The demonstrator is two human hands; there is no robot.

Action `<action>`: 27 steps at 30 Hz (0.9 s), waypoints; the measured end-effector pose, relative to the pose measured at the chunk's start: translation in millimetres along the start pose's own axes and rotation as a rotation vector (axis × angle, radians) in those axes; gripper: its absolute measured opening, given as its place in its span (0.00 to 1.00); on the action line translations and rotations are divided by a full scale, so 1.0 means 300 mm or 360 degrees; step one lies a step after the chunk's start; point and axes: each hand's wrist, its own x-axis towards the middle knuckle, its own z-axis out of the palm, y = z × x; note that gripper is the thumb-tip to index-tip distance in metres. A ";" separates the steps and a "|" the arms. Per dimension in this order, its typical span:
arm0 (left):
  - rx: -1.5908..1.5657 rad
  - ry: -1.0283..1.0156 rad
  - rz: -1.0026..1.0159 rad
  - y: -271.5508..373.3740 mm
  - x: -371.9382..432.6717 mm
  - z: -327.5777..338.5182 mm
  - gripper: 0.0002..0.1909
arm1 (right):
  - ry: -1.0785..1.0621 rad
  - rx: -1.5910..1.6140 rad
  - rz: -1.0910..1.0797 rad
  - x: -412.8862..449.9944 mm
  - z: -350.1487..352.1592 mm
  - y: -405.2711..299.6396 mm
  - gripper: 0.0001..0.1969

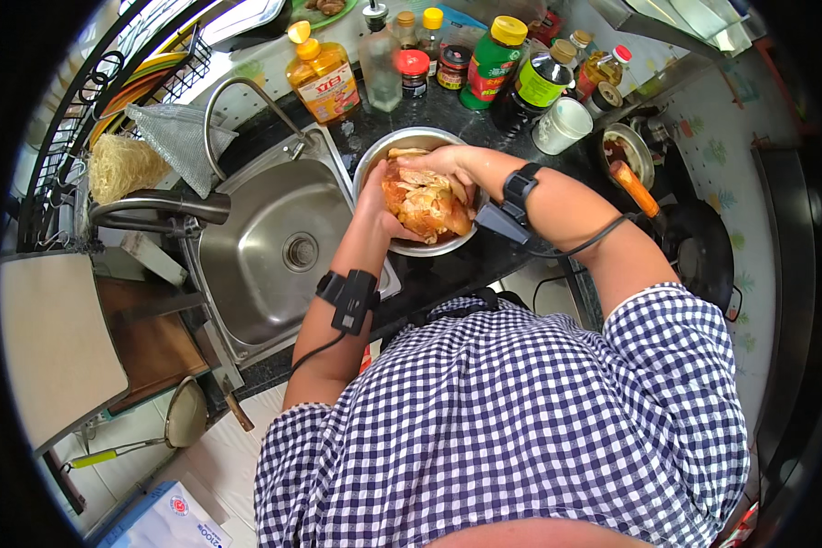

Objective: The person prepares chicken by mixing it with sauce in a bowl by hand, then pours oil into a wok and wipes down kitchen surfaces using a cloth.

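A whole chicken (425, 205), coated in a brownish-orange sauce, is between my two hands at a round stainless steel bowl (416, 251). My left hand (381, 209) cups its left side, with the thumb along the lower edge. From the upper right my right hand (445, 164) reaches over the bowl and grips the chicken's upper right side. Some right fingertips are partly hidden by the meat. Sauce shows in the bottom of the bowl near its lower edge.
Left of the bowl is a steel sink (267, 274) with a dark faucet (164, 205). Behind stand a dish soap bottle (325, 85), a green sauce bottle (493, 65) and several jars. At right are a white cup (563, 127) and a black wok (702, 253).
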 end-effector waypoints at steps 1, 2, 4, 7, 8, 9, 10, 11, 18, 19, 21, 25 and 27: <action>-0.0012 0.0002 0.0005 0.008 0.025 -0.010 0.34 | -0.0006 -0.0011 0.0003 0.021 0.006 0.004 0.48; 0.0103 0.0105 -0.0004 0.013 0.051 -0.016 0.34 | 0.0059 -0.0049 0.0017 0.040 0.009 0.007 0.48; 0.0176 0.0251 0.0006 0.005 0.016 0.024 0.30 | 0.0197 0.0061 -0.0066 0.018 0.020 0.018 0.47; 0.0388 0.0192 0.0038 0.016 0.072 -0.018 0.27 | 0.0336 0.0082 -0.0250 -0.005 0.028 0.056 0.46; 0.0466 0.0475 0.0094 0.022 0.092 -0.022 0.26 | 0.0330 0.0074 -0.0249 -0.011 0.036 0.072 0.46; 0.0459 0.0476 0.0096 0.013 0.110 -0.034 0.26 | 0.0359 0.0064 -0.0432 -0.033 0.049 0.084 0.44; 0.0510 0.0392 0.0438 -0.002 0.130 -0.053 0.26 | 0.0385 0.0053 -0.0614 -0.046 0.054 0.092 0.43; 0.0556 0.0306 0.0781 -0.014 0.148 -0.070 0.25 | 0.0378 0.0045 -0.0611 -0.020 0.051 0.116 0.43; 0.1630 0.0089 0.2088 -0.019 0.145 -0.133 0.19 | 0.1198 -0.1236 -0.1934 -0.010 0.059 0.246 0.20; 0.2151 0.0074 0.2502 -0.016 0.131 -0.138 0.18 | 0.1193 -0.1233 -0.1936 -0.021 0.060 0.256 0.20; 0.2350 -0.0033 0.2450 0.000 0.104 -0.142 0.17 | 0.1185 -0.1777 -0.1929 -0.038 0.061 0.273 0.12; 0.3125 -0.0121 0.2385 0.030 0.044 -0.147 0.17 | 0.1120 -0.1934 -0.1775 -0.053 0.062 0.285 0.09; 0.3487 0.0106 0.2145 0.021 -0.003 -0.169 0.19 | 0.1099 -0.1831 -0.1656 -0.070 0.047 0.289 0.12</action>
